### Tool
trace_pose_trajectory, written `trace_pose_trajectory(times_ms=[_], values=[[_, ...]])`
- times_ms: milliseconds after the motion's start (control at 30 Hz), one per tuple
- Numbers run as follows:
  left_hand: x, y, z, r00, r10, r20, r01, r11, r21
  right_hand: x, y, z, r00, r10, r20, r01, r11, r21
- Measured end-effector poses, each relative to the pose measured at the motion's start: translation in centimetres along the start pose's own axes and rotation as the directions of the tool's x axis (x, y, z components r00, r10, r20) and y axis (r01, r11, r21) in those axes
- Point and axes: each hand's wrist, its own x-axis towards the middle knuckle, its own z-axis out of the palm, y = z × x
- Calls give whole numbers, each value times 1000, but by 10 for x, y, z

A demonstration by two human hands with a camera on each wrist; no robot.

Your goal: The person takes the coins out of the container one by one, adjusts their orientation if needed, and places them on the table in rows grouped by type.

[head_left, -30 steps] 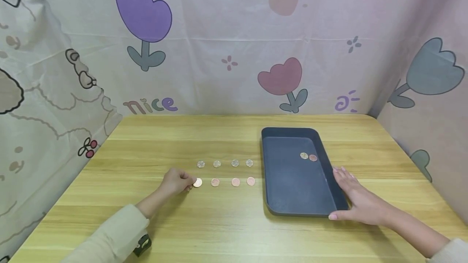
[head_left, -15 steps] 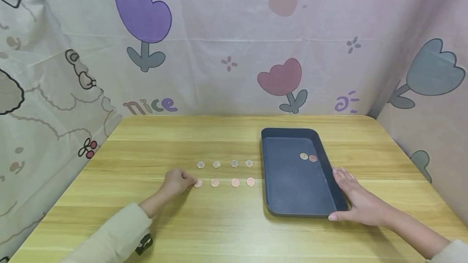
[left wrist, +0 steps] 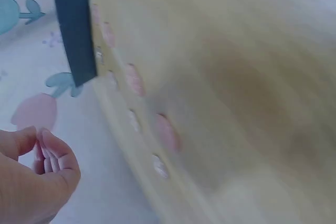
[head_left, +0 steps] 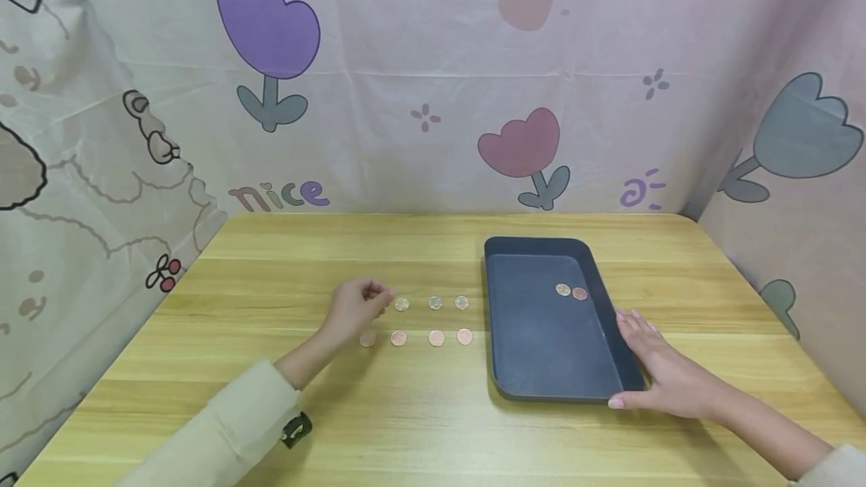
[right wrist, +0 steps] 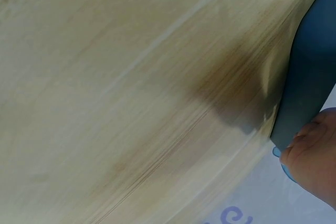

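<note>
L hand (head_left: 350,316) is over the L end of the coin rows, fingers curled, thumb & index tips together; L wrist view shows nothing between them. Tips prob drawn together b/c coins this flat & small suit a fingertip pinch only. It's just beside the far row of silvery coins (head_left: 435,303): head view shows 3, its leftmost hidden by the hand, but L wrist view shows all 4 lying flat. Nearer row = 4 pink coins (head_left: 436,338), roughly lined up w/ the silvery ones; leftmost sits by the L wrist, in shadow. Gaps betw coins likely keep each one separate & easy to get at.

R of the rows: dark tray (head_left: 541,352), level on the counter (head_left: 304,246). R hand (head_left: 666,378) rests at its near R corner, fingers fairly straight along the outer side wall, thumb apart at the near edge, presumably to steady it vs sliding. In the tray, twd the R wall, 1 pale coin (head_left: 563,289) & 1 reddish coin (head_left: 579,294) lie side by side; can't tell if touching.

Farther out: light sleeve (head_left: 230,419) w/ dark strap (head_left: 296,429) on the L arm; patterned cloth (head_left: 379,149) behind the counter.
</note>
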Motion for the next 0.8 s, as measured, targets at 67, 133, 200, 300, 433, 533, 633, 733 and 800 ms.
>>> trace_pose_trajectory(times_ms=[67, 133, 200, 300, 433, 533, 633, 733, 800], values=[[3, 7, 5, 1000, 9, 7, -9, 999, -41, 0, 0, 0, 1000, -1, -2, 1, 1000, 0], [6, 15, 10, 1000, 16, 7, -15, 998, -67, -1, 0, 0, 1000, -2, -6, 2, 1000, -3], [7, 22, 16, 1000, 18, 7, -17, 995, -101, -1, 0, 0, 1000, -5, -10, 5, 1000, -5], [9, 32, 25, 999, 36, 9, -34, 992, -119, -1, 0, 0, 1000, -7, -10, 7, 1000, -9], [13, 44, 37, 995, 99, 21, -96, 987, -127, 0, 0, 0, 1000, -11, -9, 11, 1000, -6], [15, 53, 45, 990, 140, 27, -134, 979, -152, 0, 0, 0, 1000, -13, -14, 13, 1000, 0], [18, 63, 54, 986, 164, 28, -156, 973, -173, 1, 0, 1, 1000, -13, -16, 13, 1000, 0], [22, 73, 63, 985, 171, 34, -162, 969, -189, 1, 0, 1, 1000, -17, -24, 17, 1000, -9], [24, 79, 69, 984, 177, 37, -166, 966, -196, 1, 0, 1, 999, -21, -29, 21, 1000, -17]])
